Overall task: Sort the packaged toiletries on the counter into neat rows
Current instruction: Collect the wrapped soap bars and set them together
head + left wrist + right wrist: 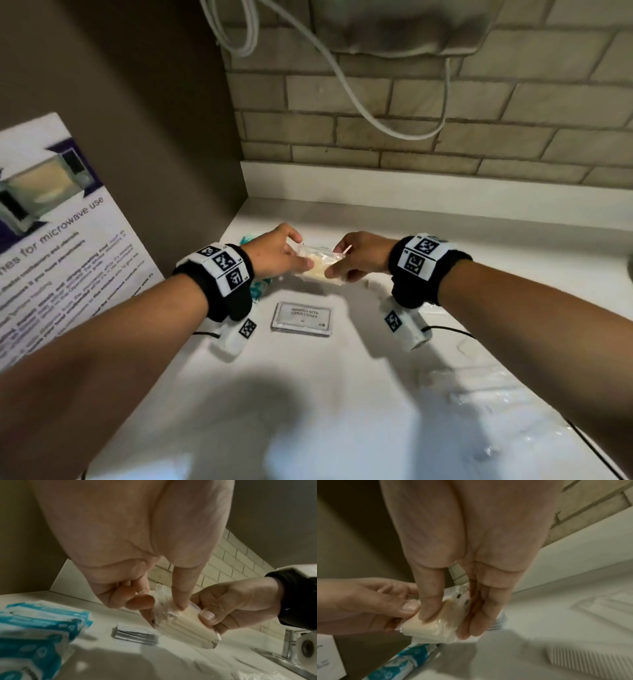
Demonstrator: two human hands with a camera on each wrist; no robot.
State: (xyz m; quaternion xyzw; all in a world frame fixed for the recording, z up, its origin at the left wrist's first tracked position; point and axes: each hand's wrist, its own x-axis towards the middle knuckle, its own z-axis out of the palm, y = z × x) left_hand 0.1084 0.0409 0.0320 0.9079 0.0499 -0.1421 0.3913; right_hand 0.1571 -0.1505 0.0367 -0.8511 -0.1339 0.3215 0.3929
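A stack of cream soap bars in clear plastic wrappers (320, 265) (185, 625) (435, 624) is held above the white counter (342, 359). My left hand (284, 251) (154, 604) pinches its left end between thumb and fingers. My right hand (352, 260) (452, 608) pinches the right end the same way. Below them a stack of grey "shampoo with conditioner" sachets (302, 318) (135, 634) lies flat. Teal-and-white packets (257, 287) (39, 623) (409, 658) lie at the left by the wall.
A brown side wall (154, 137) with a microwave notice (51, 240) bounds the counter on the left; a tiled wall (445, 120) with a hanging cord (359, 102) stands behind. Clear packets, one with a comb (590, 660), lie at right. A tap (289, 645) is far right.
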